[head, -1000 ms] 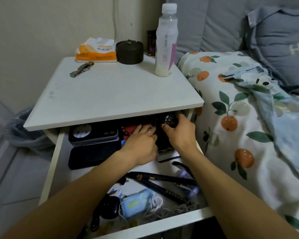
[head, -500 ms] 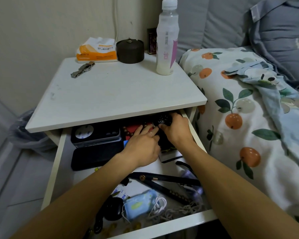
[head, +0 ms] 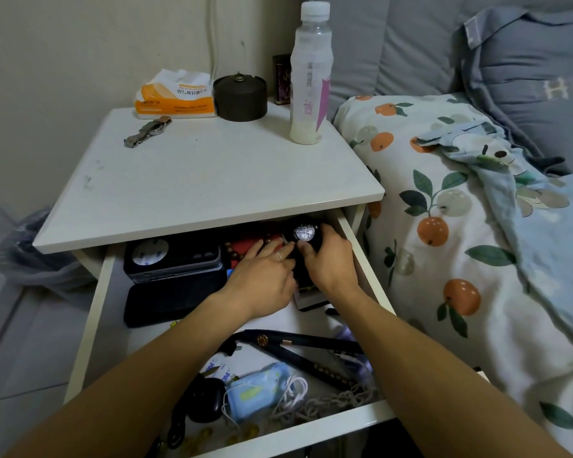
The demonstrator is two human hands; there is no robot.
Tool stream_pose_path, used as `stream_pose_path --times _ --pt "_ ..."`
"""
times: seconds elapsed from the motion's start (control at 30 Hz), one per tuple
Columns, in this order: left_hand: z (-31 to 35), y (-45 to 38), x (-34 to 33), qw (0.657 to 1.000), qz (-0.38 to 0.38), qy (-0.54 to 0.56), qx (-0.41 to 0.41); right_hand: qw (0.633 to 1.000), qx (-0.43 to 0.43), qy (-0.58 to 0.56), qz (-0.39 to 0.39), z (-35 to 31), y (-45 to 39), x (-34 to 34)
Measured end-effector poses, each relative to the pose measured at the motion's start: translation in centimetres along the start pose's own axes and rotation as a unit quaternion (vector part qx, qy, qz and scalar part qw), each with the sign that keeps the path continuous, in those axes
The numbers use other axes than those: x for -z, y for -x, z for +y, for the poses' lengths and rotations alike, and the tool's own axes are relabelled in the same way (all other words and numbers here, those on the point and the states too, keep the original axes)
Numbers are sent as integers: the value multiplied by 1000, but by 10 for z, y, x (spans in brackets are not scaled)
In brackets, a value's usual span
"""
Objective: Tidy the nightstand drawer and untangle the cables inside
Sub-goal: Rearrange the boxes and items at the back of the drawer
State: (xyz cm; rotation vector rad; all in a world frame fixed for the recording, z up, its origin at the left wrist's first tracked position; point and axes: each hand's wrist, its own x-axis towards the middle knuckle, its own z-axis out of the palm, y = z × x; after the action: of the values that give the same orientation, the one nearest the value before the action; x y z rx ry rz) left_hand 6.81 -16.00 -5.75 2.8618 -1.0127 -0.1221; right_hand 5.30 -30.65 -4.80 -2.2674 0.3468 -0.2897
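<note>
Both hands (head: 331, 262) raised one black watch (head: 304, 233).

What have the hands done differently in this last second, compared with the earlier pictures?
Little. The right hand grips the black watch at the back of the drawer and has turned its round face more into view. The left hand stays beside it, fingers touching the strap. The bottle, the tissue pack and the tangled cables at the front lie as before.
</note>
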Motion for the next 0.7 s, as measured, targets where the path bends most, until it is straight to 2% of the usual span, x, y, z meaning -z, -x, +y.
stream_pose_path --times 0.27,0.5,0.6,0.7 --pt "2 -2 0 1000 -15 -20 -5 998 -27 48 10 -7 -4 -1" --pt "4 14 24 998 46 16 -38 997 -48 54 -29 -22 14 26" --pt "4 39 41 996 58 60 -43 988 -38 92 -118 -25 37 43" --pt "5 54 46 994 18 99 -41 961 -16 167 -220 -18 49 51"
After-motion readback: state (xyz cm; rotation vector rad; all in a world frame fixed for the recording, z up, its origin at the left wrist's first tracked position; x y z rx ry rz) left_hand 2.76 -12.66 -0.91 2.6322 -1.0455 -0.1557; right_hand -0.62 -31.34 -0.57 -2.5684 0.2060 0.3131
